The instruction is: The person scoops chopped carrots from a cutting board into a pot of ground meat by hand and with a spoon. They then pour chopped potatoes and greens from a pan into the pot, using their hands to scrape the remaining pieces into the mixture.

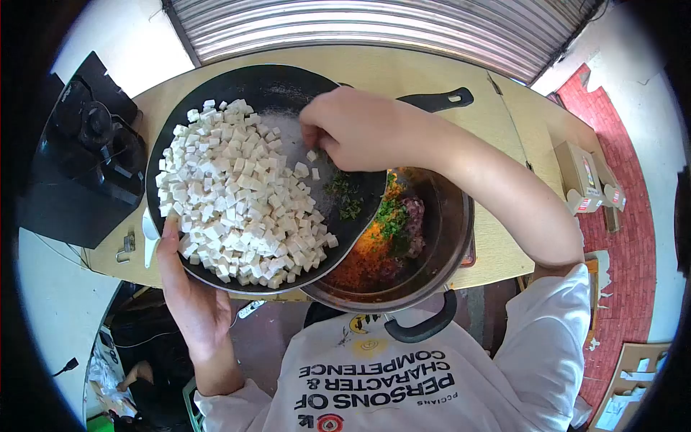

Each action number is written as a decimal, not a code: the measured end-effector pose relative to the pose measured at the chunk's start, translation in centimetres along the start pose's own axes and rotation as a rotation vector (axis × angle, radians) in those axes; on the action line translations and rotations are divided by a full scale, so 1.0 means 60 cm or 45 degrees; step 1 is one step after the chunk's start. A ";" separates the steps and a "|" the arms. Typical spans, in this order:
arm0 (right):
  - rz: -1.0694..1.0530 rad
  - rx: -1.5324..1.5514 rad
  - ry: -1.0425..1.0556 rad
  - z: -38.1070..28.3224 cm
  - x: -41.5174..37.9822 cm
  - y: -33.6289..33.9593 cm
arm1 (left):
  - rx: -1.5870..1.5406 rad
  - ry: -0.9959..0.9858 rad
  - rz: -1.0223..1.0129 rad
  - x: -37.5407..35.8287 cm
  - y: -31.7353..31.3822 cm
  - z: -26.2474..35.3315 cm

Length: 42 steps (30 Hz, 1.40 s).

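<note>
A black frying pan (281, 79) is tilted over a steel pot (461, 245), with a large heap of white cubes (237, 194) on its left side. My left hand (194, 302) grips the pan's lower left rim, thumb up on the edge. Over the pan's right side, my right hand (360, 133) has its fingers curled together; what is between them is hidden. A few loose cubes lie just below its fingertips, near chopped green herbs (345, 198) on the pan's bare surface. Inside the pot are orange shreds (371, 252), chopped greens (391, 218) and pinkish minced pieces (414, 223).
The pan's handle (439, 99) points right across the wooden table (497, 129). A black appliance (79, 158) stands at the far left, near a padlock (126, 247) and a white utensil (150, 234). The pot's handle (425, 324) is close to my shirt. Cardboard boxes (579, 176) sit at the right.
</note>
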State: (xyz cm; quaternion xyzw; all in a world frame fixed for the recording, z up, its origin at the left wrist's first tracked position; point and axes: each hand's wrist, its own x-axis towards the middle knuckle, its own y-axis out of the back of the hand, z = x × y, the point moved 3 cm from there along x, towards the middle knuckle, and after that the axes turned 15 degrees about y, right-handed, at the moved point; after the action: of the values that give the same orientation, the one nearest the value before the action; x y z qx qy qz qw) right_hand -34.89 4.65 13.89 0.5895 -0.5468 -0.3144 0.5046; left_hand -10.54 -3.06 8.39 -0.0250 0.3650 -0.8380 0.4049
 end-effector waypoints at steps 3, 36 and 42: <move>-0.160 0.055 -0.099 -0.023 -0.019 0.015 | -0.004 -0.037 0.115 0.000 0.001 -0.001; -0.112 -0.042 0.045 -0.072 -0.055 0.076 | 0.034 -0.057 0.109 0.003 0.002 0.012; -0.065 0.085 0.185 -0.045 -0.024 0.009 | 0.008 -0.044 0.136 -0.002 0.000 0.010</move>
State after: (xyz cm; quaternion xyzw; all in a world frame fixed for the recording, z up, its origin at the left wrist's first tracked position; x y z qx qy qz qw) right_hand -32.87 6.76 14.91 0.6412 -0.5036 -0.2651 0.5147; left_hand -10.24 -3.31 8.88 -0.0187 0.3562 -0.8157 0.4555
